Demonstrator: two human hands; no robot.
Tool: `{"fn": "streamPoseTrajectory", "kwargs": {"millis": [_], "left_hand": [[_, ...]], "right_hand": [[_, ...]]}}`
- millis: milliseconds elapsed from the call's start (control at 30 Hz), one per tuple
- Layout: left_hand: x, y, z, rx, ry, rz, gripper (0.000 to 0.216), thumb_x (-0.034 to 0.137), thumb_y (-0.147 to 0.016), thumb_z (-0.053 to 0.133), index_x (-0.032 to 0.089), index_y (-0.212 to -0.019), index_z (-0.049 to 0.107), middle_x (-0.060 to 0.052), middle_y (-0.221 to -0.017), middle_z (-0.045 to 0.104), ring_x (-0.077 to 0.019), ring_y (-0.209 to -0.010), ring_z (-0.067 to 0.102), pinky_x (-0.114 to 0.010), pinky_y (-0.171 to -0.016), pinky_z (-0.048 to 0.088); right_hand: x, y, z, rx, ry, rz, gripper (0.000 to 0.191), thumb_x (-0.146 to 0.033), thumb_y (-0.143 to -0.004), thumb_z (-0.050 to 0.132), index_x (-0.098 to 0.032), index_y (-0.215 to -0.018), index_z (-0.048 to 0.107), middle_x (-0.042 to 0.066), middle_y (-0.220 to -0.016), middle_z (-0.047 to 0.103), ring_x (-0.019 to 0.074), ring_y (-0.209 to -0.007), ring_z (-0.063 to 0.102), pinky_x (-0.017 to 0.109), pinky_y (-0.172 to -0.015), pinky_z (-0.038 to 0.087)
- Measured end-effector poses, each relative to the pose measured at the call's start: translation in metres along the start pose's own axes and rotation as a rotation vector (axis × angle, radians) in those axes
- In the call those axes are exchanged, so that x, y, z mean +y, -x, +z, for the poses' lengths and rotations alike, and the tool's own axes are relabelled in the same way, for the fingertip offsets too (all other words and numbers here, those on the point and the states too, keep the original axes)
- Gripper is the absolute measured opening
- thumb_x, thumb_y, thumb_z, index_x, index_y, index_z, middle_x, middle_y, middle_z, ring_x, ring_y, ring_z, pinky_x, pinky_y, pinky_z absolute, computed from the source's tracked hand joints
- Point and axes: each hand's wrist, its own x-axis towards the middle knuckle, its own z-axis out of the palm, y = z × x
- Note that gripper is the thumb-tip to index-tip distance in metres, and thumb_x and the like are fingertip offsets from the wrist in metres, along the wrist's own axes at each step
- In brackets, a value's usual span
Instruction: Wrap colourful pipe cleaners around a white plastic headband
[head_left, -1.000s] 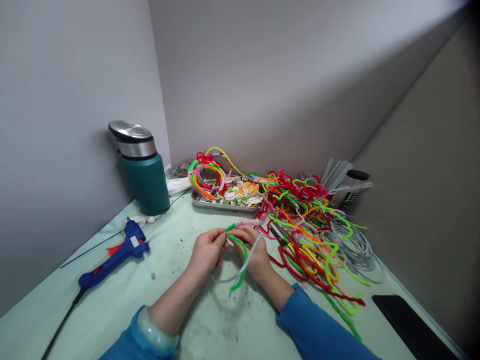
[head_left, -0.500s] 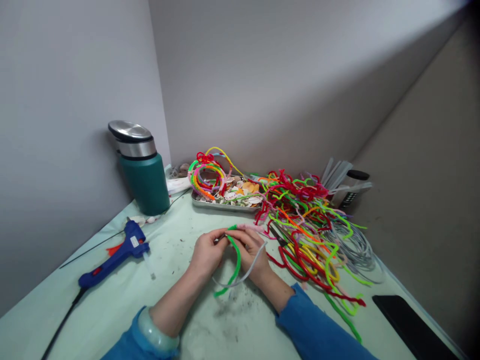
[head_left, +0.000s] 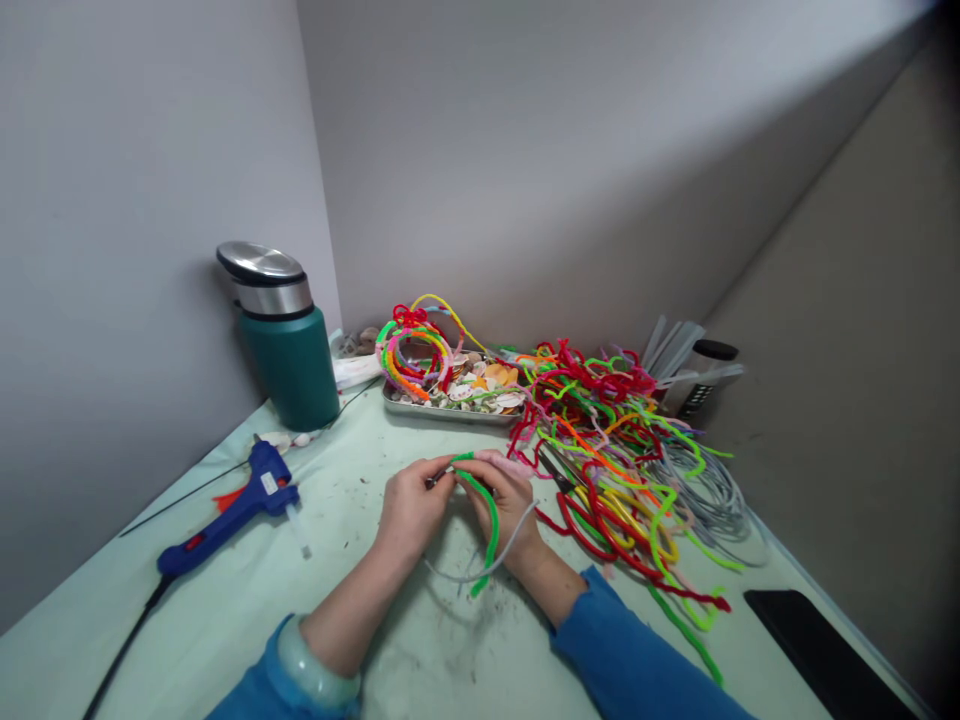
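My left hand (head_left: 415,508) and my right hand (head_left: 511,512) meet over the middle of the table, fingertips pinched close together. Between them they hold a grey wire (head_left: 517,530) with a green pipe cleaner (head_left: 493,535). Green fuzz covers part of the wire at the fingertips, and a pink fuzzy stretch (head_left: 504,462) lies over the right fingers. The green tail curves down toward me, and the wire loops beneath my hands. A small dark thing shows at my left fingers; I cannot make it out.
A blue glue gun (head_left: 229,520) and a teal bottle (head_left: 291,368) stand left. Behind my hands is a metal tray (head_left: 457,414) of shells with colourful rings (head_left: 412,365). Right lie piled pipe cleaners (head_left: 592,400), scissors (head_left: 626,520), coiled wire (head_left: 701,495) and a black flat object (head_left: 817,640).
The green pipe cleaner's loose tail has swung to the right, toward my right wrist. The wire's end has shifted slightly right and down. Both hands stay nearly in place.
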Motion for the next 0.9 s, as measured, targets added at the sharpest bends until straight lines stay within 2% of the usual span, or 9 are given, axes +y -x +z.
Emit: {"fn": "streamPoseTrajectory", "kwargs": {"millis": [167, 333, 533, 700, 800, 900], "left_hand": [[0.001, 0.0, -0.001, 0.011, -0.024, -0.004, 0.028, 0.023, -0.072, 0.054, 0.022, -0.097, 0.068, -0.005, -0.092, 0.069, -0.0174, -0.081, 0.061, -0.028, -0.078, 0.046], [0.001, 0.0, -0.001, -0.004, -0.042, 0.0, 0.028, 0.022, -0.073, 0.052, 0.021, -0.096, 0.068, -0.004, -0.091, 0.069, -0.0166, -0.081, 0.061, -0.027, -0.077, 0.046], [0.001, 0.0, -0.001, -0.002, -0.049, 0.008, 0.029, 0.022, -0.073, 0.052, 0.021, -0.097, 0.068, -0.004, -0.092, 0.069, -0.0163, -0.081, 0.061, -0.026, -0.077, 0.045], [0.005, 0.003, -0.002, 0.022, -0.031, 0.0, 0.029, 0.023, -0.076, 0.047, 0.02, -0.095, 0.068, -0.004, -0.091, 0.069, -0.0165, -0.082, 0.06, -0.026, -0.077, 0.044], [0.008, 0.003, -0.003, 0.002, 0.014, -0.023, 0.029, 0.027, -0.077, 0.047, 0.02, -0.095, 0.068, -0.004, -0.087, 0.069, -0.0175, -0.08, 0.06, -0.025, -0.073, 0.043], [0.01, 0.004, -0.004, -0.002, 0.023, -0.052, 0.028, 0.034, -0.076, 0.049, 0.018, -0.088, 0.069, -0.003, -0.075, 0.068, -0.0178, -0.073, 0.058, -0.024, -0.065, 0.041]], "right_hand": [[0.0, 0.003, -0.001, -0.002, -0.003, 0.099, 0.011, -0.021, -0.079, 0.057, -0.021, -0.087, 0.064, 0.004, -0.084, 0.064, 0.0165, -0.073, 0.059, 0.027, -0.066, 0.047], [0.002, 0.002, 0.0, -0.002, 0.04, 0.04, 0.012, -0.023, -0.079, 0.057, -0.022, -0.087, 0.067, 0.005, -0.088, 0.066, 0.02, -0.086, 0.059, 0.033, -0.079, 0.045], [0.004, 0.001, 0.001, 0.0, 0.005, 0.049, 0.014, -0.023, -0.078, 0.059, -0.023, -0.087, 0.069, 0.006, -0.087, 0.066, 0.0196, -0.086, 0.059, 0.033, -0.078, 0.047], [-0.005, 0.0, 0.0, -0.046, -0.005, 0.068, 0.023, -0.018, -0.079, 0.054, -0.023, -0.097, 0.067, 0.006, -0.1, 0.064, 0.0192, -0.096, 0.056, 0.033, -0.086, 0.044], [-0.009, 0.001, 0.001, -0.039, -0.015, 0.127, 0.017, -0.021, -0.08, 0.053, -0.021, -0.092, 0.066, 0.006, -0.094, 0.064, 0.0185, -0.089, 0.057, 0.032, -0.079, 0.046], [-0.004, 0.001, 0.005, -0.004, -0.048, 0.213, 0.012, -0.025, -0.08, 0.054, -0.019, -0.084, 0.064, 0.005, -0.084, 0.063, 0.0159, -0.073, 0.058, 0.028, -0.065, 0.048]]}}
